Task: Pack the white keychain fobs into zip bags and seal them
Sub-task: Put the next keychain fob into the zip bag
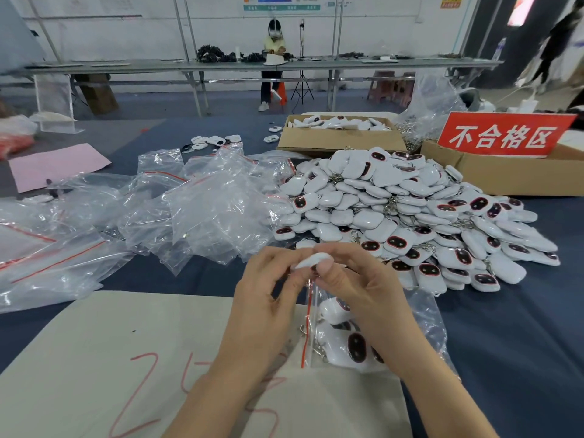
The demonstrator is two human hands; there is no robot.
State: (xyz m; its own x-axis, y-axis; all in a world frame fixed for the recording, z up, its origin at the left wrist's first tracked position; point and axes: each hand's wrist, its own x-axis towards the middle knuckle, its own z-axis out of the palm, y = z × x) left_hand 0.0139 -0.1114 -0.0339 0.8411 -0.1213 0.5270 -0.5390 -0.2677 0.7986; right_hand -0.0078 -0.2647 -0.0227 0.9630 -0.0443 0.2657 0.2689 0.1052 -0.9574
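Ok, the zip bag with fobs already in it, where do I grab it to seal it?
I'd pinch the red zip strip at its near end, coming from the left: the mouth of the zip bag faces that way and lies flat there, while the fobs inside bulk up the right side.

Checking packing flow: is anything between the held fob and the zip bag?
Nothing visible: left hand and right hand hold the fob right at the zip bag mouth; packed fobs lie deeper inside.
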